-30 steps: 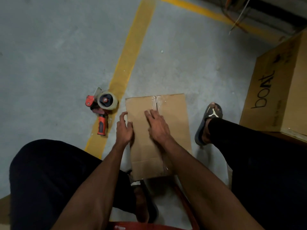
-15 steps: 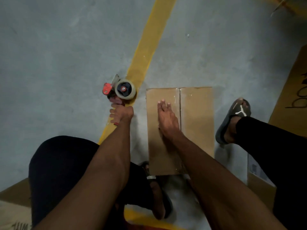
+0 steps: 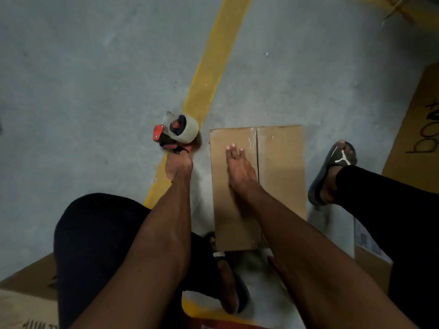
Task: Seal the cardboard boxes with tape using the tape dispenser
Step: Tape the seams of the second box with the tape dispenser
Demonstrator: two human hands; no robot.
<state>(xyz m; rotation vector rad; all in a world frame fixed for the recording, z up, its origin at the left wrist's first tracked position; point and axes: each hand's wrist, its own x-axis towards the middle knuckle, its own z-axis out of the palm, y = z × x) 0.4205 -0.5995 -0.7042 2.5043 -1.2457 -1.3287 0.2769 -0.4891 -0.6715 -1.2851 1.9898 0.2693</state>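
Note:
A small brown cardboard box [image 3: 280, 176] lies on the concrete floor, its two top flaps meeting at a centre seam with clear tape along it. My right hand [image 3: 240, 169] rests flat on the left flap, fingers straight. Left of the box, my left hand [image 3: 178, 166] grips the handle of a red and black tape dispenser [image 3: 177, 132] with a clear tape roll, tilted up off the floor. The handle itself is hidden in my fist.
A large printed cardboard box [image 3: 418, 129] stands at the right edge. More cardboard lies at the lower left [image 3: 26, 298] and lower right [image 3: 370, 255]. A yellow floor line [image 3: 213, 60] runs past the dispenser. My legs and sandalled feet [image 3: 332, 167] flank the small box.
My left hand left the box, went to the dispenser on the floor, closed round its handle and tipped it up. My right hand stayed flat on the box.

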